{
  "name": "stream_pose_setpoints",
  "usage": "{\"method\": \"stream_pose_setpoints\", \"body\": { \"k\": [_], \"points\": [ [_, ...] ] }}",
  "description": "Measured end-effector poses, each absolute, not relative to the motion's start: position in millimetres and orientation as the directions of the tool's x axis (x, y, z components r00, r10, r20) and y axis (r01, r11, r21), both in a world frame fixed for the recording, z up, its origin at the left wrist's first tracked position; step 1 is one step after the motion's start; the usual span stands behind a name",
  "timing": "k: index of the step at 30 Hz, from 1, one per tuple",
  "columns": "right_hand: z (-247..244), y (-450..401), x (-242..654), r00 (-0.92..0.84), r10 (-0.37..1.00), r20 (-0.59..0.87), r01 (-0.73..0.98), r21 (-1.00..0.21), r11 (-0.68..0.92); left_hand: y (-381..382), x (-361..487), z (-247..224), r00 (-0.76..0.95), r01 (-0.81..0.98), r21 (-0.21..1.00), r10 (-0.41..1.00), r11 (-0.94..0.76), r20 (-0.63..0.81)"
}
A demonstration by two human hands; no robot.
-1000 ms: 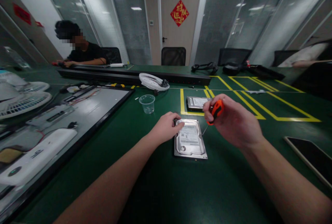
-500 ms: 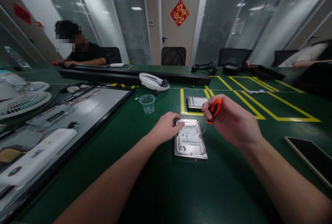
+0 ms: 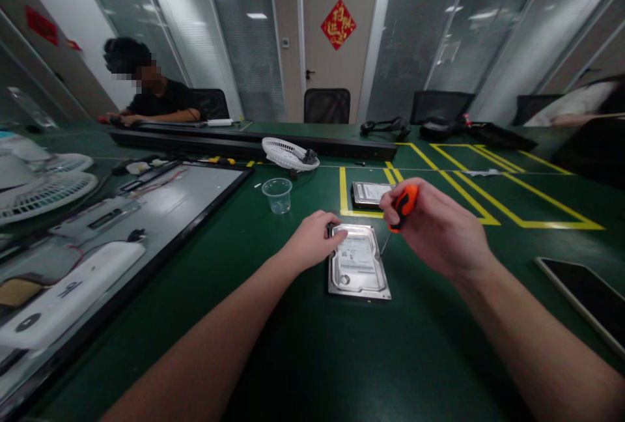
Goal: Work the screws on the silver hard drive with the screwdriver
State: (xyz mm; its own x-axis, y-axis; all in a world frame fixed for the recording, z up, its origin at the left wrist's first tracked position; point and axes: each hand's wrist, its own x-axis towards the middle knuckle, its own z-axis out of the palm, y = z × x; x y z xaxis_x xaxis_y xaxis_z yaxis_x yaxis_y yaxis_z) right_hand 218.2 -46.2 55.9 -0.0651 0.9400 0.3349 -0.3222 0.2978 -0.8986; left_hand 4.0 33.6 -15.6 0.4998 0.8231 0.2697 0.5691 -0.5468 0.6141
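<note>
A silver hard drive (image 3: 358, 269) lies flat on the green table, its label facing up. My left hand (image 3: 317, 236) grips its far left corner, thumb on top and fingers over the side. In my right hand (image 3: 439, 230) is a screwdriver (image 3: 404, 207) with an orange and black handle, fingers wrapped round it. Its thin shaft slants down, and the tip meets the drive's right edge near the middle. Whether a screw sits under the tip is too small to tell. Just beyond, a second hard drive (image 3: 368, 194) rests inside yellow tape lines, partly hidden by my right hand.
A clear plastic cup (image 3: 277, 197) stands left of the drives, with a white fan grille (image 3: 288, 154) behind it. A large panel (image 3: 195, 191) with electronics fills the left side. At right lies a phone (image 3: 586, 295). A person (image 3: 163, 99) sits across the table.
The screwdriver handle has turned slightly in my right hand, its tip staying at the same spot. My left hand and the hard drive have not moved.
</note>
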Motion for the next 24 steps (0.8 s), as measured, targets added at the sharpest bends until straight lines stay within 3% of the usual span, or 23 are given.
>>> {"method": "stream_pose_setpoints", "body": {
  "k": [24],
  "points": [
    [53.9, -45.9, 219.0, -0.089, 0.928, 0.362, -0.364, -0.879, 0.307, 33.7, 3.8, -16.0, 0.503, 0.57, 0.607, 0.82, -0.554, 0.275]
  ]
}}
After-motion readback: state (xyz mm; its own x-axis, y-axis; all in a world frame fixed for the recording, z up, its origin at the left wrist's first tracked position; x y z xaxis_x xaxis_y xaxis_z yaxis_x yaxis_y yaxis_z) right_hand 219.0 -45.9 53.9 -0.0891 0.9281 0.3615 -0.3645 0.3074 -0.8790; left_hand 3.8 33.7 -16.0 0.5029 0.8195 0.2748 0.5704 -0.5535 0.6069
